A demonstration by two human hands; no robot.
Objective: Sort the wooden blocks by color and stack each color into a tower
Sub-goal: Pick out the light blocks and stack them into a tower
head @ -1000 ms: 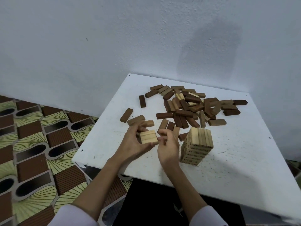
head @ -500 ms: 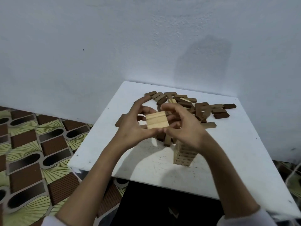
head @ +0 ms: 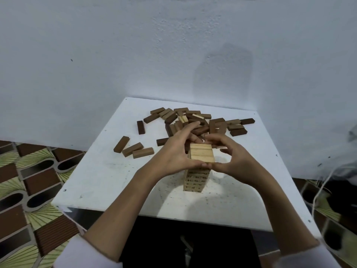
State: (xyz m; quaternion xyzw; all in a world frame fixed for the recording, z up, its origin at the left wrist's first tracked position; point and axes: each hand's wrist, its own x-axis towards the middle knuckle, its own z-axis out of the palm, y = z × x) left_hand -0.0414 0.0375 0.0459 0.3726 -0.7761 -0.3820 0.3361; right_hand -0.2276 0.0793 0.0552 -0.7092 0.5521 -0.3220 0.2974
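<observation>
We judge the task under half done. On the white square tabletop (head: 100, 171), the pale pine block tower (head: 196, 177) stands near the front edge, centred. The scattered pile of dark brown wooden blocks (head: 195, 122) lies unsorted toward the far edge; no dark tower exists. Open room remains at the front-left and right edges. Our left hand (head: 173, 151) and right hand (head: 234, 159) curl their fingers (head: 199, 141) around the light top layer (head: 201, 153), holding it on the tower.

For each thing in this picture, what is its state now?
Light tower: upright on the table.
Top layer: on the tower, held.
Left hand: grips the top layer.
Right hand: fingers curled beside it.
Dark blocks: loose pile, unsorted.
</observation>
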